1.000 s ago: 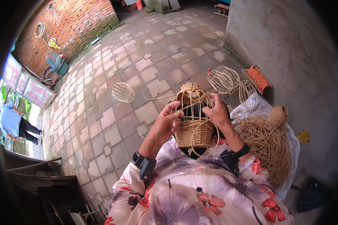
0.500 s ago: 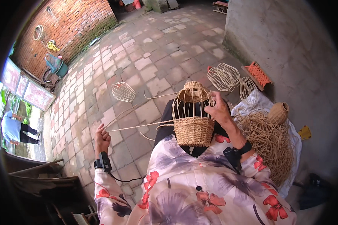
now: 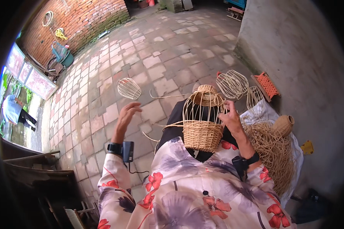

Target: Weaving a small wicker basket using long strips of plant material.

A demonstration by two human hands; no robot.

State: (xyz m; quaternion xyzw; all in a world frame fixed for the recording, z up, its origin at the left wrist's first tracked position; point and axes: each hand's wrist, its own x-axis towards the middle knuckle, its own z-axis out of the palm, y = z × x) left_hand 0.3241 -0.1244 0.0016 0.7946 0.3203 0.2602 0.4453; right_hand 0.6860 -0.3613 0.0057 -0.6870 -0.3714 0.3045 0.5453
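A half-woven basket [image 3: 203, 135] rests between my knees, tan cord packed tight round its lower part and bare pale ribs rising to a small woven neck [image 3: 207, 95]. My right hand [image 3: 232, 120] grips the ribs on its right side, thumb and fingers bent about them. Out to the left, my left hand [image 3: 128, 112] is raised with fingers stretched, apart from the basket, and no cord shows in it. Short cord [image 3: 172, 125] sticks out from the basket's left side at the weaving edge. Another loose strand [image 3: 166, 97] extends left near the neck.
Bare wire-like frames lie on the paving, one frame [image 3: 129, 88] at left and others [image 3: 232, 84] at right. Beside my right arm, a heap of cord [image 3: 269, 150] and a finished woven vessel [image 3: 284, 125] sit on white sheeting. An orange woven stool [image 3: 266, 84] stands by the wall.
My left hand has moved up and right, and its fingers have gone from closed on the taut cord to stretched out. The cord no longer reaches it. The right hand stays at the basket.
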